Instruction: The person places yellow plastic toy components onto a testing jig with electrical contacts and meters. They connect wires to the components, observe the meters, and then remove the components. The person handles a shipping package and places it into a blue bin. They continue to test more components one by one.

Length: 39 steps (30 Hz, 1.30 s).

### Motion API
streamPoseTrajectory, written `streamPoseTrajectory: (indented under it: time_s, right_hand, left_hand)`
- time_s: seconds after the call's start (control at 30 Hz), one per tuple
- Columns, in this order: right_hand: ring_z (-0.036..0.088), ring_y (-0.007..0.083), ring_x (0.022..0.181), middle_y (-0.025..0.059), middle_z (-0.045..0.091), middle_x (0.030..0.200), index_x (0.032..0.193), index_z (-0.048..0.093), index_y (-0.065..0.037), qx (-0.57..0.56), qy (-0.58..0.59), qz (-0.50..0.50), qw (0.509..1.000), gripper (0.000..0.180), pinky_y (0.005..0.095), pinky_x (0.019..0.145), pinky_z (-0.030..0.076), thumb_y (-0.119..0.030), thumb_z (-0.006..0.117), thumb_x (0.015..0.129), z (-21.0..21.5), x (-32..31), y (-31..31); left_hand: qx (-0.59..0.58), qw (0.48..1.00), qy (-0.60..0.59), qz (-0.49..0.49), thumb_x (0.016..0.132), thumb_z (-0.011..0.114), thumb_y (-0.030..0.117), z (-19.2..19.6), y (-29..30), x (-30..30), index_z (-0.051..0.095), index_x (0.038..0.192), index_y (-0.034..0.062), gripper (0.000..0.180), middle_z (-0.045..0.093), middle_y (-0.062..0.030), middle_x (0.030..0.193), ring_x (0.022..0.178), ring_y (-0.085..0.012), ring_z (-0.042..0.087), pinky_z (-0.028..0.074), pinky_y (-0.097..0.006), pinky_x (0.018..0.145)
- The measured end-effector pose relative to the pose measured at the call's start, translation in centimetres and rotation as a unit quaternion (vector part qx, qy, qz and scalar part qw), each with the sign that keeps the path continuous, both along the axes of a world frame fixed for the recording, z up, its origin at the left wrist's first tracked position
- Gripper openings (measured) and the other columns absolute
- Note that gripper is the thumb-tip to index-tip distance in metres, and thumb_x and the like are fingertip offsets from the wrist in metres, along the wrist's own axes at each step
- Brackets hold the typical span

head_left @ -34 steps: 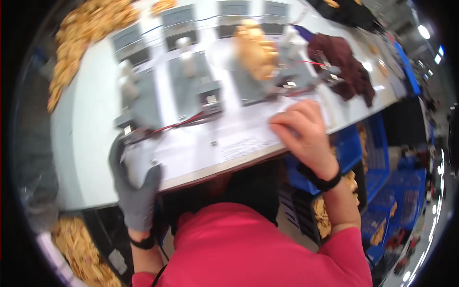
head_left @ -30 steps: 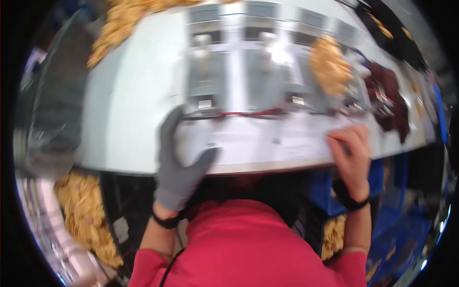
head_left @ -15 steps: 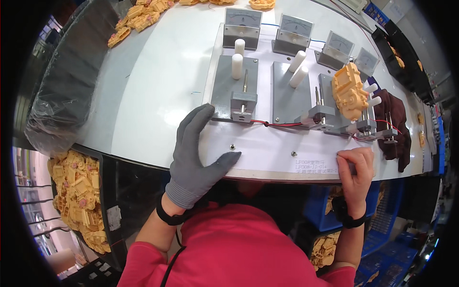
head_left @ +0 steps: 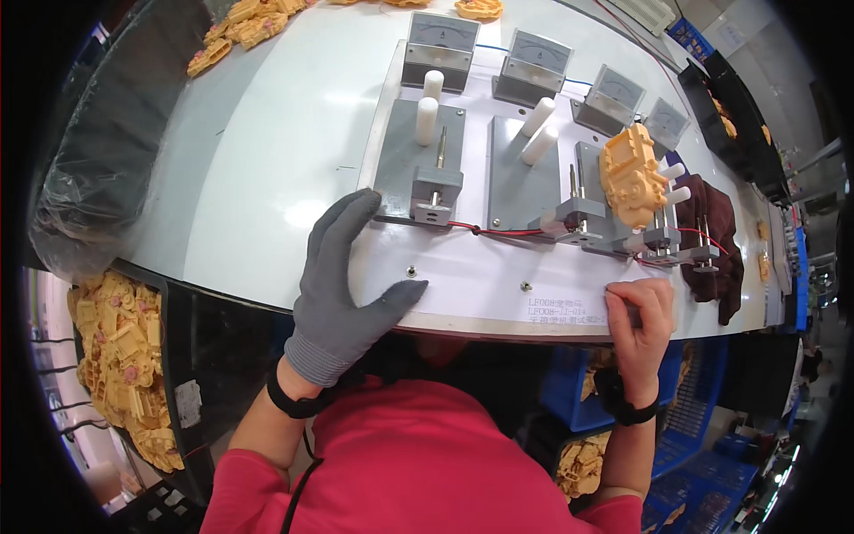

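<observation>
My left hand (head_left: 342, 283), in a grey glove, lies on the front left corner of a white fixture board (head_left: 471, 267). Its thumb and fingers are spread around a small toggle switch (head_left: 411, 271), with nothing between them. My bare right hand (head_left: 642, 322) is at the board's front right, fingers curled and thumb close to the forefinger. What lies under those fingertips is hidden. A yellow plastic gearbox housing (head_left: 632, 178) sits on the third grey fixture block, above my right hand. The left block (head_left: 400, 160) and second block (head_left: 509, 169) carry white pegs and no housing.
Several analog meters (head_left: 440, 52) stand along the board's back. A dark cloth (head_left: 714, 231) lies at the right. Yellow housings fill a bin (head_left: 120, 347) below left and lie at the table's far edge. Blue crates (head_left: 569, 392) stand below right. A plastic-lined black box (head_left: 98, 151) is at left.
The whole view has shifted, so everything appears slightly farther left. Both hands keep their places on the board, and the housing stays on its block.
</observation>
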State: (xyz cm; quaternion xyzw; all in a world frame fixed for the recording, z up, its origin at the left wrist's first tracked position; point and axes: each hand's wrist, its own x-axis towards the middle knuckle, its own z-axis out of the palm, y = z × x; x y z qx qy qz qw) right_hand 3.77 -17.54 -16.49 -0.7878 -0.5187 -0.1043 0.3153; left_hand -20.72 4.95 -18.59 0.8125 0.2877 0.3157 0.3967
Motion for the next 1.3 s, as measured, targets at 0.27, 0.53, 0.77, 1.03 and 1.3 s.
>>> streamPoseTrajectory:
  time_s: [0.27,0.53,0.77,1.03,1.3]
  right_hand:
    - [0.052,0.0234,0.081,0.0049,0.057,0.08,0.086,0.068,-0.007,0.004,-0.007,0.006,1.0,0.014,0.034,0.073,0.041,-0.003,0.074,0.075,0.0,0.0,0.1]
    - [0.054,0.0246,0.079,0.0044,0.058,0.078,0.083,0.068,-0.009,0.011,-0.016,-0.002,1.0,0.012,0.0368,0.075,0.041,-0.007,0.076,0.074,-0.1,0.2,-0.2]
    - [0.055,0.0233,0.081,0.0025,0.058,0.081,0.086,0.067,-0.011,0.044,-0.02,0.044,0.998,0.011,0.0355,0.075,0.041,-0.012,0.075,0.078,-0.2,1.3,-0.3]
    - [0.054,0.0226,0.083,0.0015,0.056,0.083,0.087,0.065,-0.013,0.06,-0.012,0.038,0.997,0.009,0.0342,0.078,0.04,-0.016,0.072,0.082,-0.5,1.1,-0.6]
    - [0.054,0.0221,0.085,0.0024,0.054,0.082,0.082,0.063,-0.012,0.073,-0.019,0.022,0.997,0.01,0.034,0.078,0.04,-0.02,0.07,0.083,-0.7,0.8,-0.1]
  left_hand:
    - [0.022,1.0,-0.017,-0.001,0.072,0.078,0.017,-0.2,0.1,0.0,0.043,0.139,0.0034,0.076,0.045,-0.0173,0.137,0.127,-0.0311,0.048,0.041,-0.039,0.105]
    - [-0.031,1.0,0.001,0.007,0.072,0.075,0.015,-0.2,0.1,0.5,0.041,0.14,0.0009,0.078,0.047,-0.0147,0.137,0.128,-0.0286,0.045,0.032,-0.039,0.11]
    - [-0.034,0.999,0.0,0.023,0.074,0.065,0.013,-1.7,0.8,0.0,0.035,0.145,0.0003,0.078,0.043,-0.0147,0.143,0.135,-0.0276,0.038,0.023,-0.042,0.114]
    - [-0.073,0.996,-0.015,0.039,0.076,0.061,0.011,-1.3,0.2,0.6,0.031,0.148,-0.0002,0.079,0.035,-0.0131,0.15,0.14,-0.027,0.032,0.022,-0.042,0.116]
    - [-0.004,1.0,0.006,0.014,0.086,0.059,0.016,-2.4,1.6,-0.2,0.033,0.148,0.0022,0.068,0.036,-0.0151,0.15,0.138,-0.0288,0.034,0.025,-0.042,0.114]
